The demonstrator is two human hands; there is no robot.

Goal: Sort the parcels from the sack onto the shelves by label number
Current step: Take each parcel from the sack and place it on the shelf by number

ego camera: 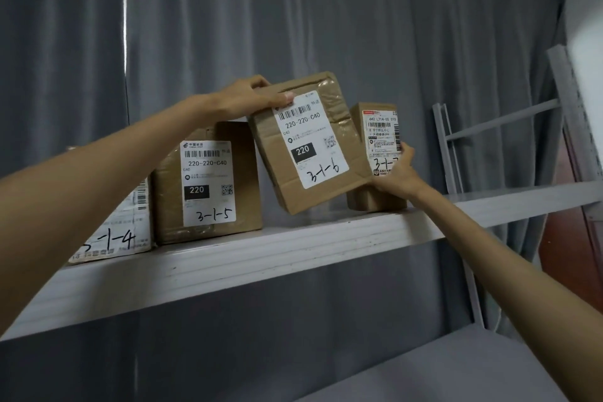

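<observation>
Brown boxes stand in a row on the grey shelf (293, 248): the 3-1-4 box (130, 232) is mostly hidden behind the left arm, the 3-1-5 box (208, 183) shows in full, and the last number on the small box (378, 153) is covered by the right hand (396, 174). The 3-1-6 box (310, 140) sits between them, tilted, one bottom corner low by the shelf. The left hand (251, 98) grips its top left corner, thumb on the label, and the right hand reaches up and holds its lower right corner, fingers curled on the small box's front.
</observation>
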